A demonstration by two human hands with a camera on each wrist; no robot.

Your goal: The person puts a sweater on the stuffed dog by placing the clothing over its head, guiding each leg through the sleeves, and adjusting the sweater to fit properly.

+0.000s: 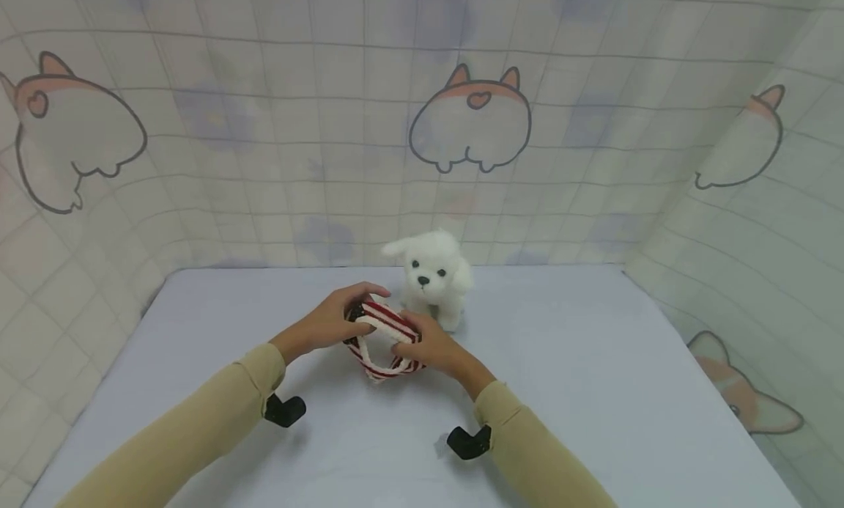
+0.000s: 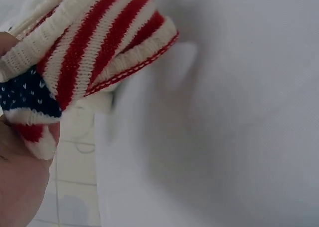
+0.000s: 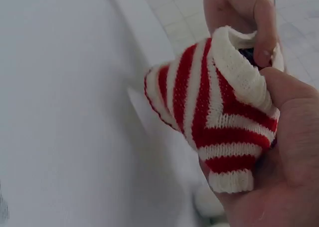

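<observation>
A small knitted sweater (image 1: 389, 321) with red and white stripes and a dark blue patch is held up between both hands, its ribbed white opening toward me. My left hand (image 1: 336, 319) grips its left side, thumb at the rim. On the opposite side my right hand (image 1: 437, 347) holds it with the thumb over the white edge. A short striped sleeve of the sweater (image 3: 229, 157) lies against the right palm in the right wrist view. The blue part with white flecks shows near the left hand (image 2: 20, 182) in the left wrist view. Some fingers are hidden behind the knit.
A white plush dog (image 1: 431, 270) stands just behind the hands on the white table (image 1: 560, 361). A checked curtain (image 1: 297, 163) with corgi drawings surrounds the table at the back and sides. Black devices (image 1: 285, 411) are strapped under both wrists.
</observation>
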